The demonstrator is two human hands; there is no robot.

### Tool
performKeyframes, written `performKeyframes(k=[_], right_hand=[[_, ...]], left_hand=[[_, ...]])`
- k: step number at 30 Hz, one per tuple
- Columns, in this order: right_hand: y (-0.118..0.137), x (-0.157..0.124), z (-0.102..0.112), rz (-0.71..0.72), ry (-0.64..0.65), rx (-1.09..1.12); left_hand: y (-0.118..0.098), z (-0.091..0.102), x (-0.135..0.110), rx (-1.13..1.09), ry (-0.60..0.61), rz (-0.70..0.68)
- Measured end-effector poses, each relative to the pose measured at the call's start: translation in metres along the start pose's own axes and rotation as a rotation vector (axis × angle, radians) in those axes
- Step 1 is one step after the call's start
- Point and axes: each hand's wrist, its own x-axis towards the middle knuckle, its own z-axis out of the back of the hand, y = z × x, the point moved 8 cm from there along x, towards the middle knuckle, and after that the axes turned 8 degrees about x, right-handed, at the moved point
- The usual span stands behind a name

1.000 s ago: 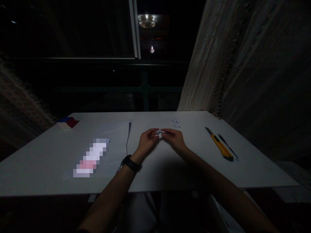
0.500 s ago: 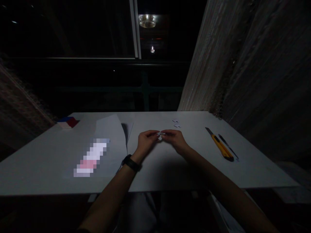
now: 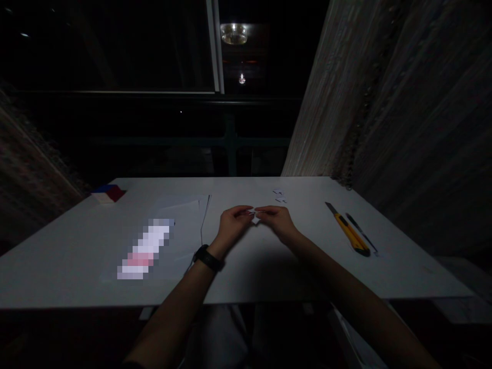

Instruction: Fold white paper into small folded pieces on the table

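Between my fingertips is a small white piece of paper [image 3: 255,220], mostly covered by the fingers. My left hand [image 3: 232,221], with a dark watch on the wrist, pinches its left side. My right hand [image 3: 277,220] pinches the right side, the two hands almost touching over the table. How the paper is folded is too small to make out. Just beyond my right hand lie small paper pieces [image 3: 280,197] with dark marks.
A yellow box cutter [image 3: 350,231] and a dark pen [image 3: 361,230] lie at the right of the white table [image 3: 246,282]. On the left are paper sheets [image 3: 184,220], partly under a pixelated patch. A blue, red and white cube [image 3: 107,193] sits at the far left.
The raised sheet on the left has settled flat onto the paper beneath. The small piece has tilted slightly between my fingers; both hands stay almost in place.
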Motion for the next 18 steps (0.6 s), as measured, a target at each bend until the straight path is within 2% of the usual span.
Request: performKeyframes(k=[4,12,18], right_hand=[[-0.001,0.0,0.0,0.01,-0.009,0.001],[-0.009,-0.003,-0.006,-0.108,0.046,0.104],[-0.001,0.0,-0.001,-0.015,0.006,0.008]], left_hand=[[-0.005,-0.001,0.0,0.073,0.031,-0.063],[-0.005,0.01,0.004,0.222,-0.057,-0.115],[-0.005,0.007,0.003,0.2,-0.047,-0.1]])
